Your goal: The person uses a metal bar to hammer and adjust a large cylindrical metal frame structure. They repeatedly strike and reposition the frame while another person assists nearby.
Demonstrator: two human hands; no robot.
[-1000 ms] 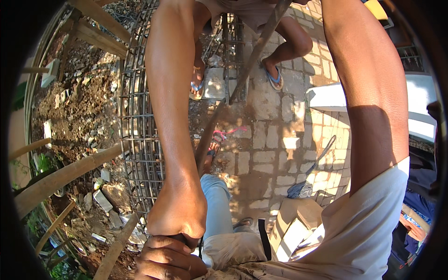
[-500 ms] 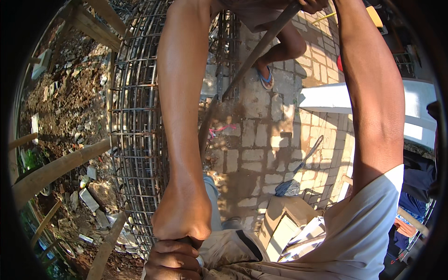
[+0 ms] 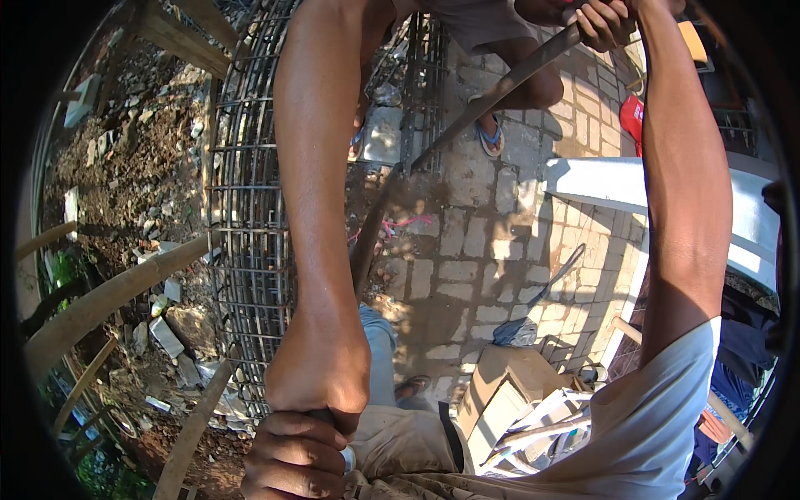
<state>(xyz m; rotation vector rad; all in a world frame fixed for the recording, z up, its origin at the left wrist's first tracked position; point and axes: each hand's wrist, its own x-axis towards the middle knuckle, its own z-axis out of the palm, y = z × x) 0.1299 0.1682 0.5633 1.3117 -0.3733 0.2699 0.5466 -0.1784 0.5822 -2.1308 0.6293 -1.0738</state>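
Two long dark metal handles meet at a joint (image 3: 406,168) beside the rebar cage, like those of a large cutter; what the joint grips cannot be made out. My left hand (image 3: 293,467) is closed round the end of the near handle (image 3: 371,237). Just above it, a co-worker's fist (image 3: 321,383) is on the same handle, that arm coming down from the top. My right arm stretches up the right side, and my right hand (image 3: 607,23) wraps round the upper end of the far handle (image 3: 508,87), partly cut off by the top edge.
The tied rebar cage (image 3: 250,200) runs along the left, with rubble and wooden poles (image 3: 125,292) beyond. A co-worker's sandalled foot (image 3: 490,137) stands on the paving. A cardboard box (image 3: 508,383) is near my body; a white slab (image 3: 596,183) juts in from the right.
The far handle has swung rightward and a little nearer, with my right hand on it showing more fully. Both fists on the near handle have shifted slightly left and stay closed.
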